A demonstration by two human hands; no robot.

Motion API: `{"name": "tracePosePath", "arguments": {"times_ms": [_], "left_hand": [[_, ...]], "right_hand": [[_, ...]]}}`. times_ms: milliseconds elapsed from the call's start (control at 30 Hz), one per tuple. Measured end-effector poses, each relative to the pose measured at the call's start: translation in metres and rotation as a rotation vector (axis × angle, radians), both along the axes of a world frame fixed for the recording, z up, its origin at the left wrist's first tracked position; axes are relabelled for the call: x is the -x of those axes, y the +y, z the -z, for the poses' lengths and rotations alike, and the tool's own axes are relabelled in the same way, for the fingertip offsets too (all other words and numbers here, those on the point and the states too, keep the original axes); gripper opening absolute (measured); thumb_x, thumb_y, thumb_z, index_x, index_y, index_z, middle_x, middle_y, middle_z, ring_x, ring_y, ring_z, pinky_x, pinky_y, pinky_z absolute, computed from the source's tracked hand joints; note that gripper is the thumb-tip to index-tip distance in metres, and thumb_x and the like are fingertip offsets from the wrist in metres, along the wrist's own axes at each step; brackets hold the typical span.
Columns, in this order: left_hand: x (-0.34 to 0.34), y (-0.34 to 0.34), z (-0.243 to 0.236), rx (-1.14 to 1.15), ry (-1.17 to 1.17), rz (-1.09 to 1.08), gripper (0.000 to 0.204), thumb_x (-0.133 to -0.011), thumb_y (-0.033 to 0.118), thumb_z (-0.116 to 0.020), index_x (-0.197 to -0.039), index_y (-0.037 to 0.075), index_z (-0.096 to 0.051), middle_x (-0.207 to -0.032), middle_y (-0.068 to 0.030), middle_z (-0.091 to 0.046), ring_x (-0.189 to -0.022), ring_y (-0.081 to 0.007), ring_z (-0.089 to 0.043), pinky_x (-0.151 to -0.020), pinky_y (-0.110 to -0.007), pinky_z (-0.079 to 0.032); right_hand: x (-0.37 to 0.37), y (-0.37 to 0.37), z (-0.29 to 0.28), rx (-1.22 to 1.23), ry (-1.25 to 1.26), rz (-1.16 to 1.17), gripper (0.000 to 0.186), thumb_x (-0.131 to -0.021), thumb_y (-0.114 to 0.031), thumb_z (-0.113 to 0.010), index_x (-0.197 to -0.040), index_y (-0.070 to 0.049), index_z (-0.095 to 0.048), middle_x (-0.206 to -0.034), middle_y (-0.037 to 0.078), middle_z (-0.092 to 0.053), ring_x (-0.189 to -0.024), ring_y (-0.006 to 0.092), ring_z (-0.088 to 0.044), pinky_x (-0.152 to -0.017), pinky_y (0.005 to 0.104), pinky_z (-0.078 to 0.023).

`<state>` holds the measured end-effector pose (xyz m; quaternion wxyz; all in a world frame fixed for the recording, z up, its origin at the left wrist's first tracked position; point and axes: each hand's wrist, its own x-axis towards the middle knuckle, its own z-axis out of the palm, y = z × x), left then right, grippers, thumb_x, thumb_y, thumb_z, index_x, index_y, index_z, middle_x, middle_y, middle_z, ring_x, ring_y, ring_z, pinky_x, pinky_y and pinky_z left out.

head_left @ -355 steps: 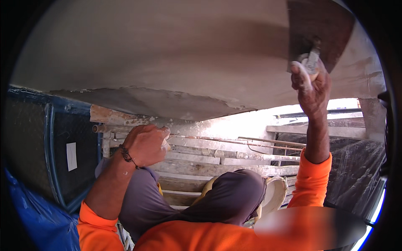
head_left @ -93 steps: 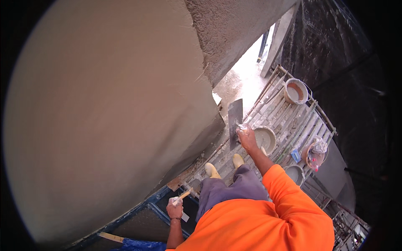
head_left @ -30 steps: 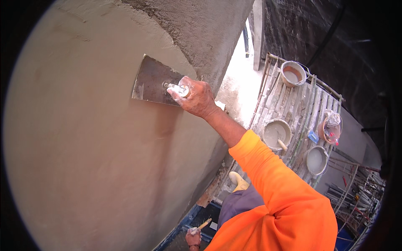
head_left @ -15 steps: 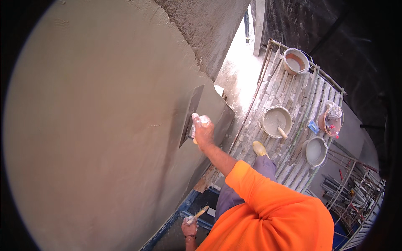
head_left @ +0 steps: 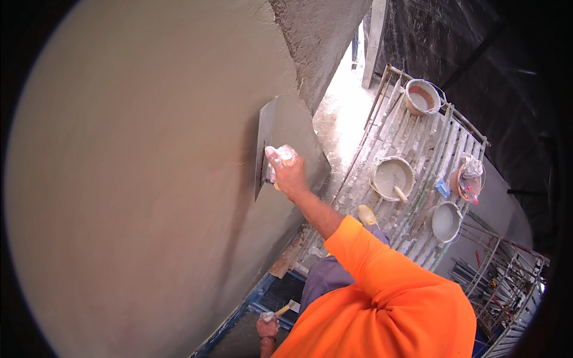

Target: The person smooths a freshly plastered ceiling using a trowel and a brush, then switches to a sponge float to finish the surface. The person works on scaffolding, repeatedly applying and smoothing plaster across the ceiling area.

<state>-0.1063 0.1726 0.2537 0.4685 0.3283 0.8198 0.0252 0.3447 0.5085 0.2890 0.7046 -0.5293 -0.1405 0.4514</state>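
Observation:
A finishing trowel (head_left: 267, 128) with a broad flat metal blade is in my right hand (head_left: 288, 171), fingers closed round its grip. Its blade stands against the smooth, wet-looking plaster wall (head_left: 149, 167), long side running roughly up and down; I cannot tell how much of it touches. Low in the view, my left hand (head_left: 268, 326) is closed round a wooden-handled tool (head_left: 285, 309). A pale flat piece shows at that tool's far end, too small to make out. Light plaster coats the fingers of both hands.
A slatted platform (head_left: 418, 155) lies to the right. On it stand a far bucket (head_left: 422, 98), a mortar tub (head_left: 391, 178) with a handled tool, a bucket of pale liquid (head_left: 445, 222), a cluttered bucket (head_left: 467, 181) and a blue packet (head_left: 442, 188). Metal scaffolding (head_left: 498, 274) stands lower right.
The trowel has shifted left across the wall, and its blade now shows broader. My left hand has tilted its tool flatter. The whole view has shifted slightly.

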Motion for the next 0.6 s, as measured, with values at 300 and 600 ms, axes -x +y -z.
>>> {"name": "tracePosePath", "arguments": {"times_ms": [300, 600], "left_hand": [[0.004, 0.017, -0.010, 0.001, -0.013, 0.021, 0.016, -0.092, 0.013, -0.074, -0.103, 0.003, -0.067, -0.075, -0.0047, -0.070, -0.052, -0.0099, -0.060, -0.044, -0.027, -0.045], [0.026, -0.003, -0.024, 0.057, 0.064, 0.099, 0.014, -0.092, 0.013, -0.074, -0.100, 0.003, -0.068, -0.073, -0.0045, -0.069, -0.053, -0.0108, -0.062, -0.045, -0.027, -0.046]], "right_hand": [[0.025, -0.021, 0.078, 0.276, 0.436, 0.195, 0.030, -0.097, -0.034, -0.072, -0.090, -0.011, -0.055, -0.061, 0.000, -0.050, -0.047, 0.0129, -0.050, -0.043, 0.0293, -0.043], [0.024, 0.009, 0.094, 0.258, 0.553, 0.158, 0.032, -0.097, -0.037, -0.073, -0.095, -0.011, -0.054, -0.066, -0.001, -0.051, -0.049, 0.0122, -0.049, -0.043, 0.0305, -0.044]]}}
